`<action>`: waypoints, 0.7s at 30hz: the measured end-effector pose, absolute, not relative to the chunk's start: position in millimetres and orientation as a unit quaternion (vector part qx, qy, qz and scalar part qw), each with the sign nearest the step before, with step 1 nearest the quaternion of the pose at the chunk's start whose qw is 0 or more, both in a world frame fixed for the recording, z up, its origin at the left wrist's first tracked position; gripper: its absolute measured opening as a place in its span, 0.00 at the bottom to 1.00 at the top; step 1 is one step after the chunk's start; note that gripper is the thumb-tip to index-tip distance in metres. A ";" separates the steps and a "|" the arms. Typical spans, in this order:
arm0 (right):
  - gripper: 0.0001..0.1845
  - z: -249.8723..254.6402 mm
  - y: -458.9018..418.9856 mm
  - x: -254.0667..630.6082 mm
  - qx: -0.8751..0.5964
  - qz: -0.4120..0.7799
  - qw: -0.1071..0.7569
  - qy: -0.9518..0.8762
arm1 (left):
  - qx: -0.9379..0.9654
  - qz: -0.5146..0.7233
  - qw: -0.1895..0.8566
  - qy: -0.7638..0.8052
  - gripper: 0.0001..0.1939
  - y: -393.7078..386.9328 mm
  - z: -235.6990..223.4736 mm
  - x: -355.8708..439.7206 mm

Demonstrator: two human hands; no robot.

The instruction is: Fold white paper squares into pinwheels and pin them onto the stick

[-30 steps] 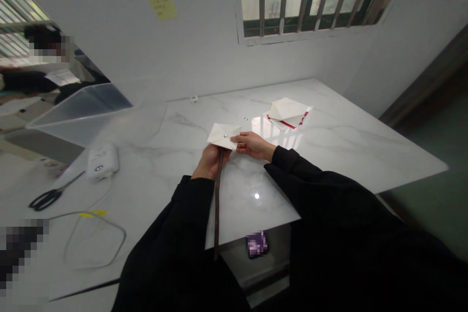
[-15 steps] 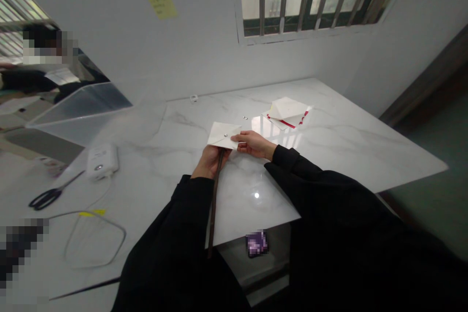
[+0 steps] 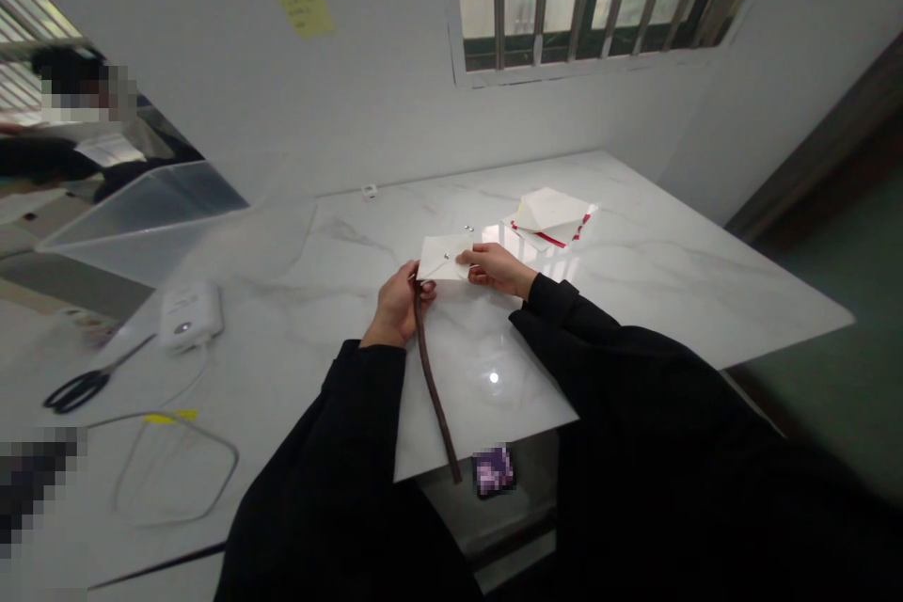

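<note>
A small white envelope is held up over the table, with a small shiny round stud near its middle. My right hand is closed on the envelope's right edge, thumb on top. At the lower left corner of the envelope, my left hand closes around the upper end of a brown ribbon; whether it also grips the envelope is hard to see. The ribbon hangs down past the table's front edge. Beyond the envelope lie small shiny pieces.
More envelopes with red marks lie at the back of the marble-patterned table. To the left are scissors, a white power strip, a cable and a clear plastic sheet. Another person sits far left.
My left hand has shifted slightly left, out from under the envelope to its corner. The envelope has moved a little right with my right hand. The ribbon's lower end has swung right.
</note>
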State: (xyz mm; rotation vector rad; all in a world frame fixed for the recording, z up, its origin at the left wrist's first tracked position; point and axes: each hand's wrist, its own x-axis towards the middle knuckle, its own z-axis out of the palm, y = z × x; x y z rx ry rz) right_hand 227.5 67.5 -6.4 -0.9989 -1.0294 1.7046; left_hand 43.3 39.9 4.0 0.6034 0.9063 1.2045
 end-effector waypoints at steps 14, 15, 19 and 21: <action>0.08 -6.2 64.2 227.0 -0.421 0.613 0.413 -0.526 | 0.407 0.492 0.627 0.446 0.17 29.0 4.2 48.3; 0.08 -6.1 64.2 227.1 -0.418 0.609 0.416 -0.530 | 0.408 0.493 0.624 0.448 0.17 29.1 4.2 48.0; 0.10 -5.2 64.1 227.5 -0.419 0.590 0.427 -0.542 | 0.409 0.488 0.624 0.452 0.17 29.3 4.6 47.5; 0.09 -4.7 64.2 228.0 -0.425 0.583 0.426 -0.546 | 0.407 0.490 0.627 0.448 0.17 29.4 4.7 47.4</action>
